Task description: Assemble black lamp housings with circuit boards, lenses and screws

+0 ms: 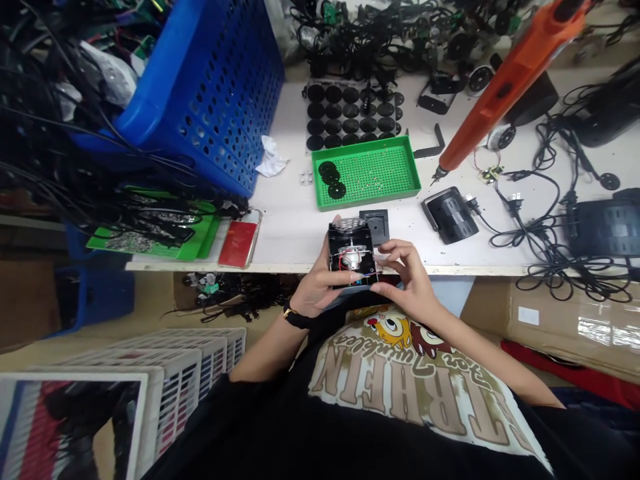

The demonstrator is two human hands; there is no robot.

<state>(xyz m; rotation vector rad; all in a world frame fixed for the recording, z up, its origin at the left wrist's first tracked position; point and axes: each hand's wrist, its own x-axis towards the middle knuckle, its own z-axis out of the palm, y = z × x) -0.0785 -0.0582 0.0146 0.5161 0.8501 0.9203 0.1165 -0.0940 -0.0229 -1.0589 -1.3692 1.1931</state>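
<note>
I hold a small black box-shaped device [351, 255] with a clear dome, red wires and a shiny part inside, just off the table's front edge above my lap. My left hand [316, 285] wraps round its left side and underside, fingers closed on it. My right hand [404, 275] pinches its right edge with thumb and fingertips. A black square cover [376, 225] lies on the table right behind the device.
A green perforated tray [367, 172] with black discs sits behind; a black foam sheet of discs [350, 115] beyond it. An orange electric screwdriver [505, 87] hangs at right. A blue basket [210, 87] stands left; black adapters [449, 215] and cables at right; a red phone [240, 241].
</note>
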